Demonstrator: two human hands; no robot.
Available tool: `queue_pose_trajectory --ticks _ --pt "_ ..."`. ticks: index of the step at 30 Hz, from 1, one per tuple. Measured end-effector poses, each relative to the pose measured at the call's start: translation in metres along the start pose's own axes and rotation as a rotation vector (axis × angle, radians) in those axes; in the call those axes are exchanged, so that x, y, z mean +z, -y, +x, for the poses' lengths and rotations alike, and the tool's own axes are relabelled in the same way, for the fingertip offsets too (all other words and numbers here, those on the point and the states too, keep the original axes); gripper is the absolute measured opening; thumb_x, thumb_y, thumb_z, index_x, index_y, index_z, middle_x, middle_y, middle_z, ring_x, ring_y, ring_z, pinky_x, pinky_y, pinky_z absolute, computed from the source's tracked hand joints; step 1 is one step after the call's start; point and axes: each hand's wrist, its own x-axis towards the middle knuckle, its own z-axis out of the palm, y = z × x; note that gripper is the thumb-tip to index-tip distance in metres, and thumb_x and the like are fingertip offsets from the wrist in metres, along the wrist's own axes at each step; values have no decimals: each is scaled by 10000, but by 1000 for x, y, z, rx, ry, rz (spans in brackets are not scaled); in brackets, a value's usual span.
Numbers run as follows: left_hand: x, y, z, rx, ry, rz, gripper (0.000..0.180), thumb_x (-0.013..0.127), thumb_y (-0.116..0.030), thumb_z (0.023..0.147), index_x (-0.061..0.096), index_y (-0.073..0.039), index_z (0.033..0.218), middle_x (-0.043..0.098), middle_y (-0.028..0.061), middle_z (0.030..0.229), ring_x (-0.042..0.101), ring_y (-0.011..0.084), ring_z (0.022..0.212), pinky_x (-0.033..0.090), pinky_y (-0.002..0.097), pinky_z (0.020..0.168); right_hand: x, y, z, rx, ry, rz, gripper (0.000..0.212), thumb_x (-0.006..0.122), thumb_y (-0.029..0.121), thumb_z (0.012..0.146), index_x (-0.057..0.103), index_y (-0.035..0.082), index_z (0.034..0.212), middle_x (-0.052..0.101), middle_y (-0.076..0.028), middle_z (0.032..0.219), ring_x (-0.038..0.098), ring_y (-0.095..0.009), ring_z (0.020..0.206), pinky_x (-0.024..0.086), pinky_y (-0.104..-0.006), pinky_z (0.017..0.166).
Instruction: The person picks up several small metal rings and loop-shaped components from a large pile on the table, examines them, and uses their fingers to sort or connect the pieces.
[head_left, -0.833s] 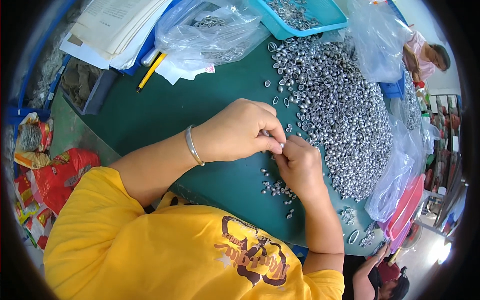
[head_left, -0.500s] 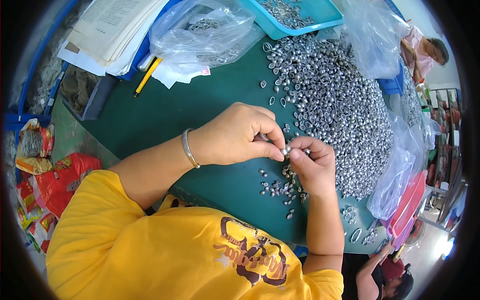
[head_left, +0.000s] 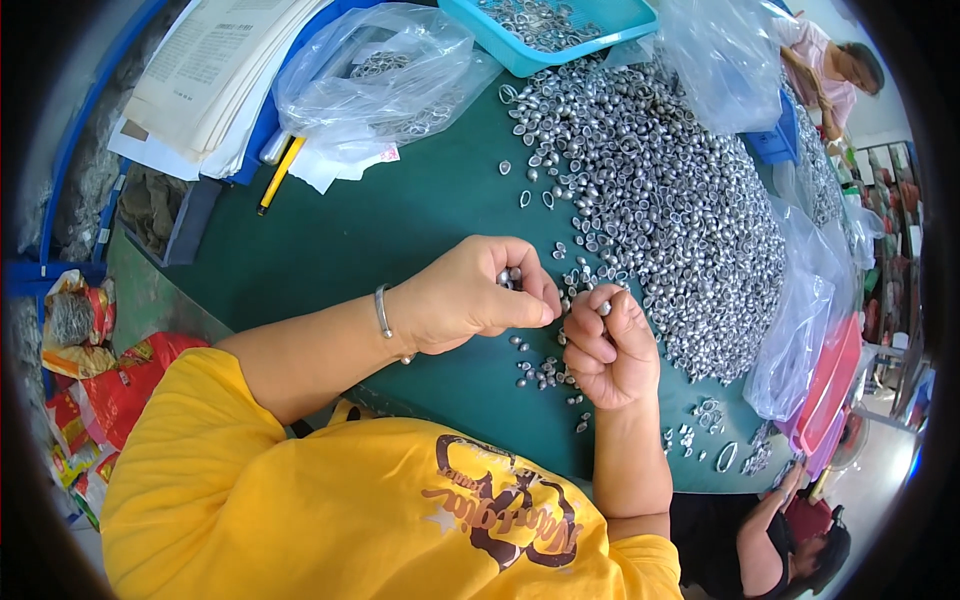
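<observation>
Over the green tabletop, my left hand is closed, with thumb and forefinger pressed together. Several small silver-grey metal beads show inside its curled fingers. Just to its right, my right hand is curled with its fingers toward the left hand, pinching one small rounded metal bead between thumb and forefinger. The two hands are close but apart. A small cluster of loose beads lies between my forearms. Beyond the right hand spreads a large pile of similar rounded and ring-shaped metal pieces.
At the far side stand a turquoise basket of metal pieces and a clear plastic bag. A yellow cutter and stacked papers lie at left. Plastic bags and a red tray edge the right; two people sit beyond.
My hands, which met at the fingertips around a shiny bead, have separated slightly. The right hand has turned and curled its fingers inward. The whole view has shifted a little.
</observation>
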Motion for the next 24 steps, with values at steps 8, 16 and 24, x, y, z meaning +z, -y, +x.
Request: queue_pose_trajectory --ticks 8,16,24 --pt "-1 -2 3 -88 31 -99 133 606 -7 768 518 3 866 546 55 738 383 26 488 275 140 401 -4 -1 -2 -67 62 9 201 492 165 871 550 -27 890 470 -78 663 289 -51 434 238 -159 367" --pt "-5 6 6 -132 5 -100 148 604 -23 777 531 16 899 556 68 743 396 33 490 282 140 399 13 -13 -2 -369 -229 -876 148 597 -3 777 596 -23 923 567 -18 713 474 -47 597 372 -153 533" --pt "-4 6 7 -125 2 -130 130 581 -60 803 560 31 893 594 120 812 400 33 493 289 139 393 12 -15 -2 -430 -266 -913 113 588 -4 784 582 -26 895 579 -16 774 482 -50 673 398 -160 604"
